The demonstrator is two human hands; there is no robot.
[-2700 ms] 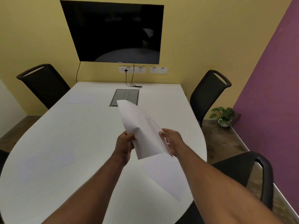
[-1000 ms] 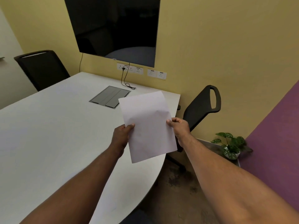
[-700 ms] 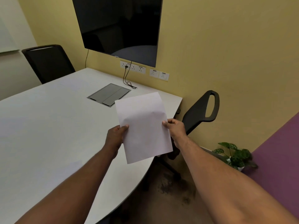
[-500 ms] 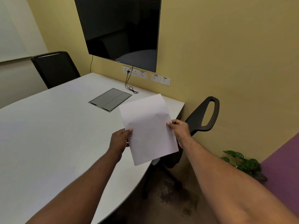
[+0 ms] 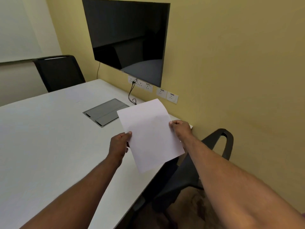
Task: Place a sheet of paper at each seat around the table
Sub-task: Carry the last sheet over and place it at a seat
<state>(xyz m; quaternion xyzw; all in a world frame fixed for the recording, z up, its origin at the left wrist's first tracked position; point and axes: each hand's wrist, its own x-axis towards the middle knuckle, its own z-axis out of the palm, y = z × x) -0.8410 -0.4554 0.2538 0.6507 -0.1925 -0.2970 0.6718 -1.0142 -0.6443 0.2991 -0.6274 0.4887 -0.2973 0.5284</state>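
Both hands are pinching one sheet of paper (image 5: pixel 151 135) above the table (image 5: pixel 49 138) edge near the black chair (image 5: pixel 219 146): left hand (image 5: pixel 119 144) and right hand (image 5: pixel 180 128) are gripping opposite edges. The sheet looks light, floppy and easily creased, so two-edge support suits it.

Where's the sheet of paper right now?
Centre of the head view: the sheet of paper is held in the air by the left hand and right hand, over the table's right edge beside the black chair.
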